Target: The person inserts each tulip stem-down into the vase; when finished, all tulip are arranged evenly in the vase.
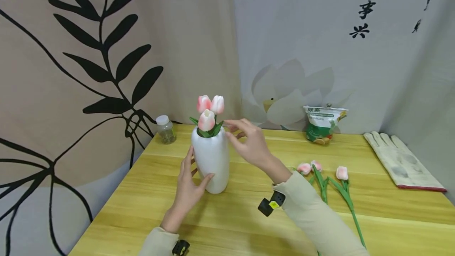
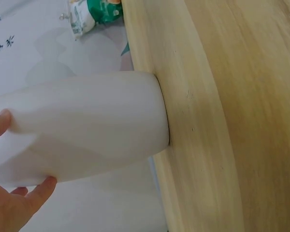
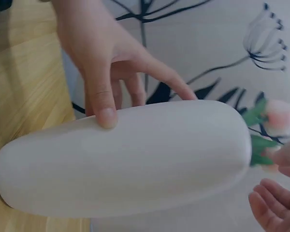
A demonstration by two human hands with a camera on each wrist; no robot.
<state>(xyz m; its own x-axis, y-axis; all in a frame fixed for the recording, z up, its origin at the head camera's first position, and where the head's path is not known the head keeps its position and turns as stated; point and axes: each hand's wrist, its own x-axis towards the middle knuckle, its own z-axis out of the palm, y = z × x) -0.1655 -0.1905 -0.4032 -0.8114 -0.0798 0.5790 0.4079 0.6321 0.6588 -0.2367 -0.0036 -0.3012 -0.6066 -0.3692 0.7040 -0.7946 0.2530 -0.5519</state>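
A white vase [image 1: 210, 161] stands upright on the wooden table, with several pink-and-white tulips [image 1: 207, 120] and their green leaves showing above its mouth. My left hand [image 1: 187, 189] grips the vase from the left, thumb across its front and fingers along its side. In the right wrist view the left hand [image 3: 104, 63] spans the vase's upper half. Beside the rim on the right is my right hand [image 1: 250, 141], its index fingertip close to a leaf and its thumb apart from it. Whether that fingertip touches the leaf, I cannot tell.
Loose tulips [image 1: 342, 174] lie on the table [image 1: 249, 224] at the right, beneath and beside the right forearm. A lidded jar [image 1: 165, 130] stands at the back left. At the back right are a green-and-white bag [image 1: 322, 125] and a pale glove [image 1: 401, 163]. Curtains hang behind.
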